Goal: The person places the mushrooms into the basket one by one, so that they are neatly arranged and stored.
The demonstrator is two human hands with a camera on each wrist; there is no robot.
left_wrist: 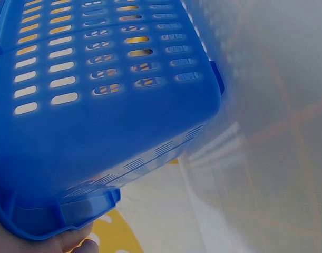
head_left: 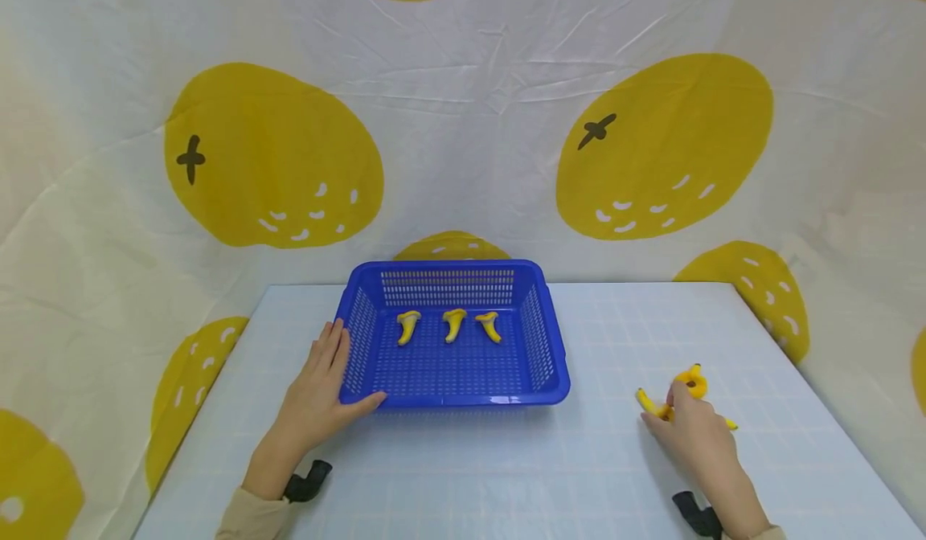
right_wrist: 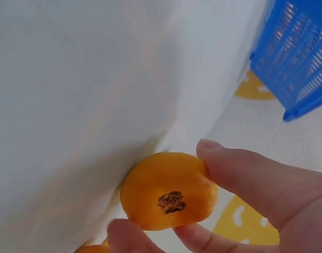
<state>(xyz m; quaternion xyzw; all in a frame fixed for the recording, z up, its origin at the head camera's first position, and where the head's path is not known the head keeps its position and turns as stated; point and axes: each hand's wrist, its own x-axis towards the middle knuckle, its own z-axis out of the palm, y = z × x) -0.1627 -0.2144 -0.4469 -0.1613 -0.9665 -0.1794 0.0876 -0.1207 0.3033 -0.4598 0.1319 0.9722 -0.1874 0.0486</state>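
Note:
Along the left side of a blue plastic basket [head_left: 463, 401], my left hand [head_left: 311, 399] rests with its fingers straight and its thumb over the front rim. In the left wrist view, fingers [left_wrist: 71, 240] show just past the basket's rim. Over at the right of the table, my right hand [head_left: 690, 431] pinches a yellow banana-like toy [right_wrist: 166, 184] between thumb and fingers. Its rounded end has a rough brown patch. More yellow pieces [head_left: 694, 381] show around that hand, which partly hides them.
Inside the basket three small curved yellow pieces lie in a row: a left one [head_left: 408, 328], a middle one [head_left: 453, 326] and a right one [head_left: 489, 328]. A white sheet [head_left: 463, 138] with yellow fruit prints hangs behind the pale table [head_left: 463, 476].

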